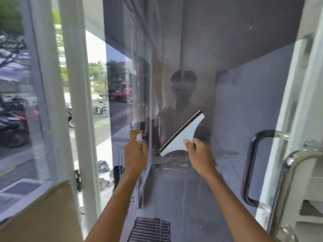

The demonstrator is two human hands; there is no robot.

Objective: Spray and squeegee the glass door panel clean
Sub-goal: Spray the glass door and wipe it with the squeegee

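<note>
Both hands are raised to the glass door panel (236, 102). The left hand (135, 154) is curled round a small spray bottle (139, 137), which is blurred. Just to its right, the right hand (199, 154) grips the lower edge of a white squeegee (183, 135), thumb on top. Its black blade slants up to the right against the pane. A dark door handle (253, 165) stands further right.

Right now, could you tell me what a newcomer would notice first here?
The white squeegee, tilted diagonally at mid-frame in the right hand, stands out first. Left of it, the left hand grips a small spray bottle. A dark door handle curves at the right.
</note>
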